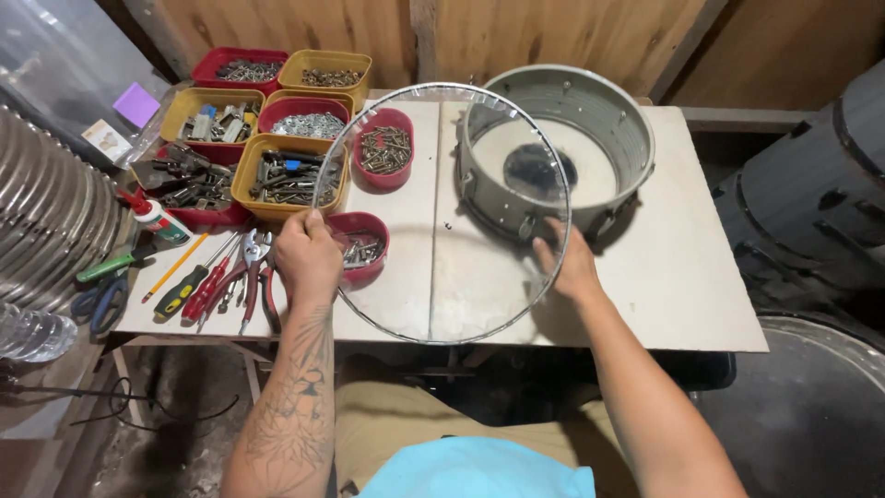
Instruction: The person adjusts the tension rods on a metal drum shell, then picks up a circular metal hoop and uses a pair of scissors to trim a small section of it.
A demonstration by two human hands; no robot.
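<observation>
Head view shows me holding a clear round drumhead with a thin metal hoop [442, 212] up over the white tabletop [682, 267], tilted so its face looks back toward me; being a disc it has no real long axis, only a far edge raised and a near edge dipped; my left hand [306, 256] has its fingers closed on the hoop's left rim, and my right hand [569, 263] grips the right rim, fingers curled behind the film; I judge the head is not yet seated, since the grey-green metal drum shell [590, 138] lies open-topped on the table just behind it, partly seen through the film; fitting it down remains; to the left sit red and yellow plastic tubs of screws and bolts [288, 175], a small red bowl of screws [362, 247] beside my left hand, and red-handled pliers and screwdrivers [221, 281]
</observation>
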